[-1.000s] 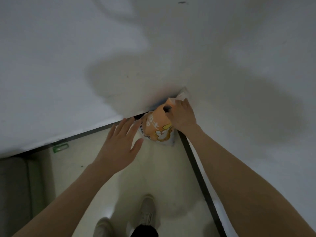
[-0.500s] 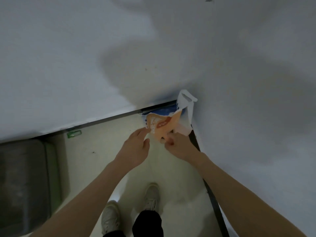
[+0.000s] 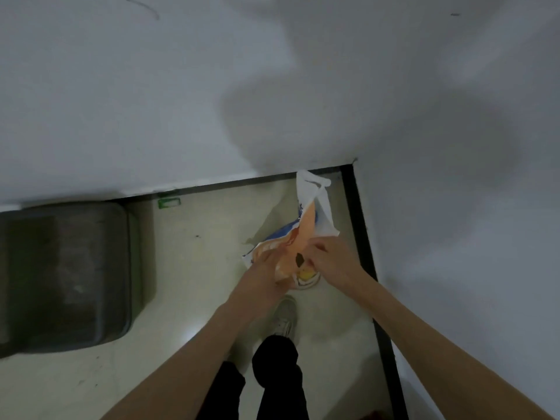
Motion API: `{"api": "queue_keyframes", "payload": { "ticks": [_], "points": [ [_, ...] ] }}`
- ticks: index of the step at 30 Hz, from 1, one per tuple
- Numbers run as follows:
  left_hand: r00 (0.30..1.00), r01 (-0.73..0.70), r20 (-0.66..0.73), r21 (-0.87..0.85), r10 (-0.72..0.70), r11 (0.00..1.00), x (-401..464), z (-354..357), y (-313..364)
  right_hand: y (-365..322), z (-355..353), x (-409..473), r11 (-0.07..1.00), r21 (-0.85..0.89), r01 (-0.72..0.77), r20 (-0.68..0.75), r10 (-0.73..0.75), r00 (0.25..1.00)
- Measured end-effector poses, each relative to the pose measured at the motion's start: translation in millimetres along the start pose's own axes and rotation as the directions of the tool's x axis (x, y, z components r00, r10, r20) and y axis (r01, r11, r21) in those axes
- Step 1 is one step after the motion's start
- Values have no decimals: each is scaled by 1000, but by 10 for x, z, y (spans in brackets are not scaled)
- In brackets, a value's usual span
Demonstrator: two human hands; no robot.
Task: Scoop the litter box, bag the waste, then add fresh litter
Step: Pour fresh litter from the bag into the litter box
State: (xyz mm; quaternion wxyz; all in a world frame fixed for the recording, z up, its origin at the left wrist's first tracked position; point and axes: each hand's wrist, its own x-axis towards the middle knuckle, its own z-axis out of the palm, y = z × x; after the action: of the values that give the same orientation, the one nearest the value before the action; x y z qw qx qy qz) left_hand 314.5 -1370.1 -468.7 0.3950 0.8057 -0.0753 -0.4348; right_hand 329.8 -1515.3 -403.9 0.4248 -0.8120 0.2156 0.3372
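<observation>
**Opening the litter bag before the pour**

While the grey litter box (image 3: 65, 277) waits well to the left on the floor, the orange litter bag (image 3: 298, 237) hangs in the corner. Left hand (image 3: 266, 268) grips its lower body; right hand (image 3: 328, 257) pinches the top edge. Best to support the bag underneath, part the mouth slowly, and keep it upright.

Both bare forearms reach forward to mid-frame, left hand (image 3: 266, 268) and right hand (image 3: 328, 259) close together, fingers curled, gripping a bag (image 3: 306, 234).

Dim, soft, noisy; broad shadows on wall (image 3: 272, 86); faint floor (image 3: 194, 334) glare; wide-angle bending at edges.
</observation>
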Motion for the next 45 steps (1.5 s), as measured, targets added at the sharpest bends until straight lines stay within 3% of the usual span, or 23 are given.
{"api": "queue_keyframes", "payload": {
  "ticks": [3,6,10,14,22,28,33,38,45],
  "points": [
    [997,77,-31,25,-77,997,-297,144,-390,-181,286,-383,996,85,-12,18,11,1000],
    [962,7,-271,12,-3,1000,-804,36,-407,-388,607,-707,992,122,22,69,-30,997],
    [921,-23,-389,44,38,999,-1289,-116,-551,-653,966,-1040,975,201,99,97,-120,988],
    [841,35,-541,35,-11,999,-1597,-249,-819,-843,1342,-1210,965,174,198,128,-221,967],
    [810,87,-587,124,3,988,-2329,-524,-1307,-1048,2082,-1544,947,121,299,116,-313,943],
    [796,77,-604,39,-38,996,-2952,-734,-1677,-1449,2571,-1853,934,40,354,188,-355,916],
    [839,101,-537,-9,-90,995,-3328,-846,-2088,-1647,3110,-2001,952,89,294,235,-307,922],
    [819,131,-489,-350,-301,927,-3583,-929,-2519,-1815,3656,-2029,974,117,193,266,-218,939],
    [886,141,-392,-278,-247,950,-3694,-1190,-2778,-2230,3887,-1895,977,194,88,214,-130,968]
  ]
}}
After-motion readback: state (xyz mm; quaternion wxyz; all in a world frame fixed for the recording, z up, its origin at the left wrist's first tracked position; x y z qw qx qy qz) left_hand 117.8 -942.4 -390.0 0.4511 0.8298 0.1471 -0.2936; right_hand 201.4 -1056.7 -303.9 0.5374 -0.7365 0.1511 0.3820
